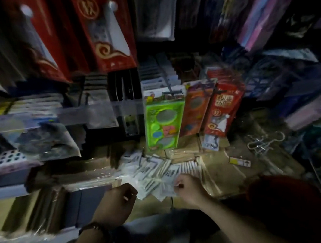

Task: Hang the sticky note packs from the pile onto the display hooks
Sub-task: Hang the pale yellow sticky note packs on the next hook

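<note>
At the far left a shelf (24,116) carries blurred stationery, and long red packets (104,34) hang above it, dim and smeared by motion. Lower down, a dark beaded bracelet (95,228) circles the wrist of the left hand (117,201). This hand sits at the left edge of the pile of sticky note packs (148,169). Its fingers are curled inward, but in the blur I cannot tell whether they hold anything.

The pile is a loose fan of small clear-wrapped packs with white and dark printing. It lies on brown film-wrapped stacks (214,163), directly in front of the person and between the two hands.

Just right of the pile's near edge is the right hand (189,192). Its thumb and fingers are closed together on the corner of one pack (167,191), which touches the rest of the pile.

Behind the pile, a bright green card pack (165,124) hangs from one of the display hooks (170,90), a dark bar running back toward the wall. Beside it to the right hang an orange pack (195,110) and then a red pack (221,111), each tilted.

Farther right a small yellow label (240,161) lies flat on the brown stacks. Beyond it a cluster of loose wire hooks (263,141) rests well apart from the pile.
</note>
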`<control>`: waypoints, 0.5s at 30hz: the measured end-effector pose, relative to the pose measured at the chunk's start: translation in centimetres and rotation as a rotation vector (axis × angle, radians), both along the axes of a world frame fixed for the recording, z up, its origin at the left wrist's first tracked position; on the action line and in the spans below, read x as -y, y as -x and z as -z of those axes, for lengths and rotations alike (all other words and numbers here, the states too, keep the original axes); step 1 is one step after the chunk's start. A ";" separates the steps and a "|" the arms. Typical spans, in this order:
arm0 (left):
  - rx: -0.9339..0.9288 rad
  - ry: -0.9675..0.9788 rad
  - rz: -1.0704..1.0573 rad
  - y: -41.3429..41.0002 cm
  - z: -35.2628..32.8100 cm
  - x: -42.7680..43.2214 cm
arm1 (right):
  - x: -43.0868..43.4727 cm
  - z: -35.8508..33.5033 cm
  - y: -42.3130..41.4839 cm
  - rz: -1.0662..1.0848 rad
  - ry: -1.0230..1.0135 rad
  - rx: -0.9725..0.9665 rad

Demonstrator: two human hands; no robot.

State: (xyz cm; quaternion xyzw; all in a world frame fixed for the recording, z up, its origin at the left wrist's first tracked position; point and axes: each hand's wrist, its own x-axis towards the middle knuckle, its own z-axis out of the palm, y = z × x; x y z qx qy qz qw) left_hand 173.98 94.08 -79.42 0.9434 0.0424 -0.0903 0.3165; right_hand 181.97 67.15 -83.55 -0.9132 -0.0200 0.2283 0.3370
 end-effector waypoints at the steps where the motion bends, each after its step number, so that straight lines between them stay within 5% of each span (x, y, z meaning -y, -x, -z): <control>1: -0.023 0.000 -0.018 -0.3 1.1 -0.1 | -0.6 1.4 -0.5 -0.019 0.029 -0.009; 15: -0.150 0.060 -0.105 -1.9 6.5 -1.0 | -10.4 10.2 -7.1 -0.338 0.428 0.209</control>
